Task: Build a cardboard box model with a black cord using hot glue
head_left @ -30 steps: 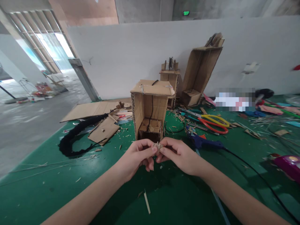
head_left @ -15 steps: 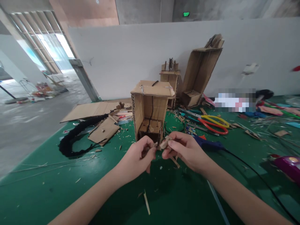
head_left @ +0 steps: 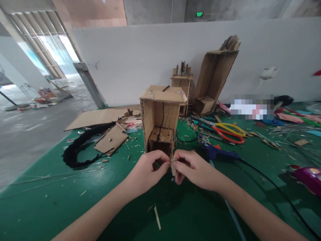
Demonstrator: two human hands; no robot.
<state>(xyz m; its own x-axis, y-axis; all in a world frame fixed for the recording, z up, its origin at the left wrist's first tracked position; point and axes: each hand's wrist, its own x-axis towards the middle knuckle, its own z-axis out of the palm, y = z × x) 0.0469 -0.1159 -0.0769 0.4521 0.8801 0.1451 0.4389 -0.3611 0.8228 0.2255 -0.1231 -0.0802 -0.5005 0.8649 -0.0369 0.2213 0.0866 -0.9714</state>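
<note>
My right hand [head_left: 197, 170] pinches a small, pale brown scrap of cardboard [head_left: 173, 168] between thumb and fingers. From the other side, my left hand [head_left: 147, 170] is closed in a pinch, its fingertips meeting the scrap's edge. Whether the left fingers also hold a separate bit is hidden. Just behind both hands stands an open-fronted cardboard box [head_left: 147, 125] with a black cord inside and a small compartment at its base. To the right of my right hand lies a blue glue gun [head_left: 222, 153] with a black cable.
Behind the box stand a smaller cardboard structure [head_left: 182, 82] and a tall, leaning cardboard box [head_left: 218, 75]. Scissors with red and yellow handles [head_left: 232, 134] lie at the right. A black fuzzy strip [head_left: 71, 152] curves beside flat cardboard [head_left: 111, 140]. A purple object [head_left: 307, 175] sits far right.
My hands have come together, slightly lower. The scrap now points downward, and the left fingertips touch its edge. The box and tools have stayed in place.
</note>
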